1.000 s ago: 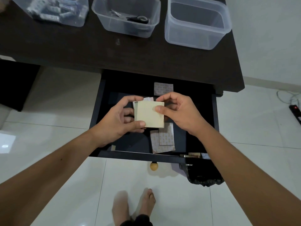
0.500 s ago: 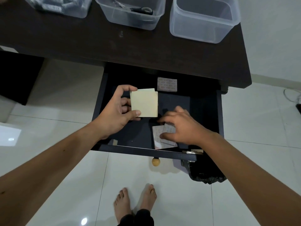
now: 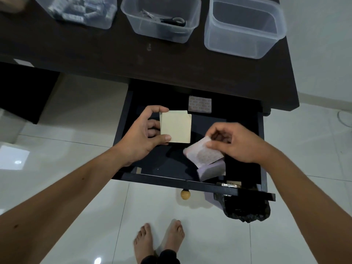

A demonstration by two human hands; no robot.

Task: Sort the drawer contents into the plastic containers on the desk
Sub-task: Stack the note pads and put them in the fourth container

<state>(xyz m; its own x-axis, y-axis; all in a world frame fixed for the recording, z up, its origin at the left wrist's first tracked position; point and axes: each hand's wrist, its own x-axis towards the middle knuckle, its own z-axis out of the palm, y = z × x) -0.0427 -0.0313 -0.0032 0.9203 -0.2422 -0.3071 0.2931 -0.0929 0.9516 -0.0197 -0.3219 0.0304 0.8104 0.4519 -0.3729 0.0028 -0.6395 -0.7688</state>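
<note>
Drawer [image 3: 245, 119] stands pulled out beneath the dark desk [image 3: 171, 60], both hands over it. Left hand [image 3: 142, 136] grips a pale yellow pad of square notes [image 3: 176, 127] by its left edge, thumb under, fingers over the top. Right hand [image 3: 234, 142] pinches a corner of a patterned sheet [image 3: 202, 154], tilted above a lilac pad [image 3: 211, 171] at the drawer's front. Another patterned square [image 3: 200, 103] lies flat at the drawer's back. Behind the drawer, on the desk, three clear containers: left one [image 3: 85, 12] with pale packets, middle one [image 3: 162, 18] with scissors [image 3: 174, 20], right one [image 3: 243, 25]. No print is legible.
</note>
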